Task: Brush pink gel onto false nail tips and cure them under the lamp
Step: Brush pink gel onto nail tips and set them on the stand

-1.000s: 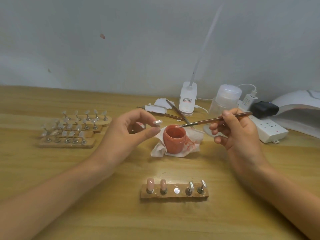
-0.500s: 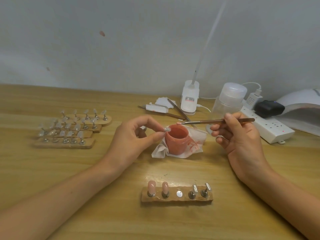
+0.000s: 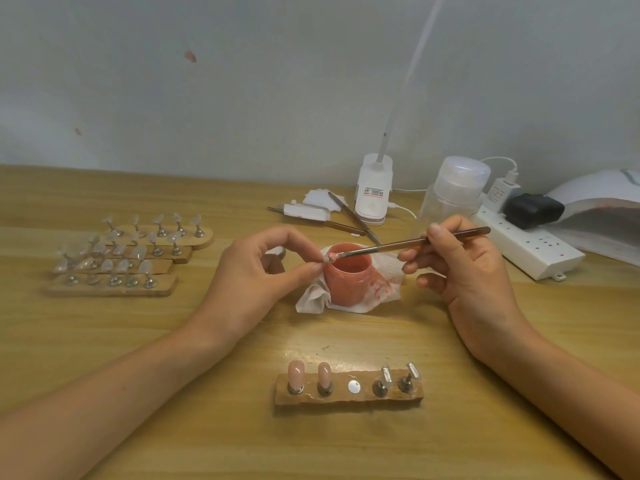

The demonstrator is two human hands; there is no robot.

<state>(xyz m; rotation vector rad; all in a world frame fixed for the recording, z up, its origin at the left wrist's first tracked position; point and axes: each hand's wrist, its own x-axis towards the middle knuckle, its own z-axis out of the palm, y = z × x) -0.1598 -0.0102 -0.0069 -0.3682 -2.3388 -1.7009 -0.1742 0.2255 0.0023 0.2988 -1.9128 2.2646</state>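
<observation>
Closest, a small wooden stand (image 3: 349,398) sits on the table (image 3: 225,445). Two pink nail tips (image 3: 296,370) stand on its left pegs. A bare round metal spot (image 3: 354,386) is in the middle, and two clear tips (image 3: 386,374) stand on the right.

Further back, the left hand (image 3: 256,275) pinches one little nail tip (image 3: 325,260) between thumb and first finger. It holds it just over the rim of the pink gel jar (image 3: 348,278). The right hand (image 3: 464,271) grips a thin brush (image 3: 415,242) like a pencil, and the brush's end touches that little tip. The jar stands on a white tissue (image 3: 356,301) with pink smears. Off to the left are four more wooden stands (image 3: 114,289) full of see-through tips.

At the back by the wall are a white clip light (image 3: 373,194), a clear bottle (image 3: 453,192) and a white power strip (image 3: 533,251). Far right is the white curing lamp (image 3: 602,209)
</observation>
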